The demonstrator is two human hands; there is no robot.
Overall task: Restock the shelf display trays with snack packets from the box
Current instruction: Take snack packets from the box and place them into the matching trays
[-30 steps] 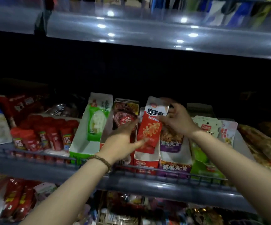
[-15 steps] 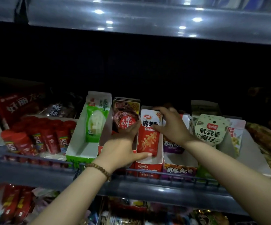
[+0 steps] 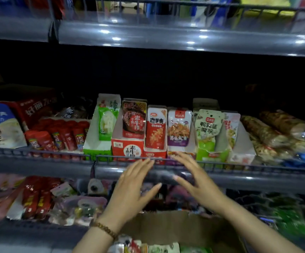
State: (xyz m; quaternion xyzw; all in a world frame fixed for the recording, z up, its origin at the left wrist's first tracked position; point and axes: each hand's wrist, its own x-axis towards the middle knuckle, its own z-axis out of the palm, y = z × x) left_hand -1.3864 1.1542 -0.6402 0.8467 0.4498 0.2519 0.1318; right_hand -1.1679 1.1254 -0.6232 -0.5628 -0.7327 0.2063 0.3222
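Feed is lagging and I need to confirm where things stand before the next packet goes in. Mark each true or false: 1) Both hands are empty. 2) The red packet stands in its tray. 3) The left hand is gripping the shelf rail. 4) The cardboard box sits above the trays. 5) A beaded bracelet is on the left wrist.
1) True: the left hand and right hand are open and hold nothing.
2) True: the red packet stands upright in its tray.
3) False: it hovers in front of the shelf rail, fingers spread.
4) False: the cardboard box is below, near the wrists.
5) True: beaded bracelet.
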